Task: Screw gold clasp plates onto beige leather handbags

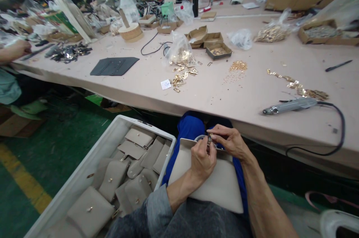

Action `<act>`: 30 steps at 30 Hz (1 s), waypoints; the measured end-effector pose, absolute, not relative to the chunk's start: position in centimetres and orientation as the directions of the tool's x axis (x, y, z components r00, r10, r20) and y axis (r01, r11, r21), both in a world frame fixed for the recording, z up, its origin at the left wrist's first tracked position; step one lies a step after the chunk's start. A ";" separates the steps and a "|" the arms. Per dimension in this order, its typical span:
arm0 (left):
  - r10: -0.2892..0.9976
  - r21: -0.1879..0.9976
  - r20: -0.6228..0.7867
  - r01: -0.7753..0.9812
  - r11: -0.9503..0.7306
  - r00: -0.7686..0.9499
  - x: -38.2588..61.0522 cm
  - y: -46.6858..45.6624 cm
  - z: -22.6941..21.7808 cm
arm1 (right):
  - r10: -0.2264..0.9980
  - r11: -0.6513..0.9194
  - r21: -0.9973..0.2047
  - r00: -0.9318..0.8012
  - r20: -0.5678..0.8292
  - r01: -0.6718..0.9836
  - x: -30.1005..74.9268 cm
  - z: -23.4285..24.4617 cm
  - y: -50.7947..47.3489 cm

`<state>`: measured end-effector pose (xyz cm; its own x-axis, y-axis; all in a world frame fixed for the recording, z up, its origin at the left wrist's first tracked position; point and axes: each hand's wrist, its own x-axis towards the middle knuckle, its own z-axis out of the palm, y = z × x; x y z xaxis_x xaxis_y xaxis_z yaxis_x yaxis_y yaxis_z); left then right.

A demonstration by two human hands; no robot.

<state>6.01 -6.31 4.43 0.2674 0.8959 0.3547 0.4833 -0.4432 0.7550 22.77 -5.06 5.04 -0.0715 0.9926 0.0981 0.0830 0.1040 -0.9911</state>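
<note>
A beige leather bag panel (pixel 215 187) lies across my lap, below the table edge. My left hand (pixel 202 157) is closed, pinching a small metal fitting (pixel 209 141) at the panel's top edge. My right hand (pixel 230 141) comes in from the right, its fingertips pinched on the same fitting. Both hands meet over the panel's upper rim.
A white bin (pixel 92 163) of beige bag pieces stands at my left. On the pink table (pixel 246 92) lie an electric screwdriver (pixel 291 105) with its cable, gold metal fittings (pixel 183 74), small cardboard boxes (pixel 218 50) and a dark leather piece (pixel 113 66). Other people work at the far left and back.
</note>
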 end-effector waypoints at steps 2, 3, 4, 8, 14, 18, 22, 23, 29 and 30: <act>0.899 0.755 0.349 0.489 -0.437 0.264 6.1 -6.3 4.4 | 0.991 0.118 -0.988 -0.078 0.110 0.098 22.8 4.8 -5.1; 0.901 0.755 0.345 0.493 -0.432 0.263 6.1 -6.3 4.4 | 0.990 0.128 -0.985 -0.079 0.119 0.113 22.8 4.8 -5.1; 0.903 0.754 0.341 0.497 -0.429 0.262 6.2 -6.2 4.4 | 0.989 0.138 -0.982 -0.079 0.128 0.132 22.8 4.8 -5.1; 0.904 0.745 0.343 0.513 -0.426 0.254 6.3 -6.2 4.2 | 0.984 0.167 -0.970 -0.086 0.153 0.178 22.9 4.7 -5.2; 0.902 0.736 0.354 0.521 -0.433 0.249 6.5 -6.1 4.0 | 0.980 0.193 -0.962 -0.084 0.179 0.194 23.0 4.4 -5.3; 0.883 0.691 0.394 0.551 -0.468 0.255 6.6 -6.2 3.7 | 0.982 0.183 -0.965 -0.077 0.171 0.189 23.0 4.4 -5.3; 0.871 0.640 0.410 0.595 -0.486 0.270 6.7 -6.4 3.3 | 0.980 0.192 -0.961 -0.086 0.178 0.199 23.1 4.4 -5.4; 0.868 0.628 0.413 0.605 -0.491 0.275 6.7 -6.4 3.2 | 0.979 0.196 -0.960 -0.087 0.182 0.200 23.1 4.4 -5.4; 0.859 0.595 0.421 0.625 -0.505 0.292 6.8 -6.4 2.9 | 0.976 0.204 -0.959 -0.121 0.183 0.195 23.1 4.4 -5.7; 0.858 0.594 0.422 0.626 -0.505 0.293 6.8 -6.4 2.9 | 0.976 0.202 -0.960 -0.126 0.180 0.192 23.0 4.4 -5.8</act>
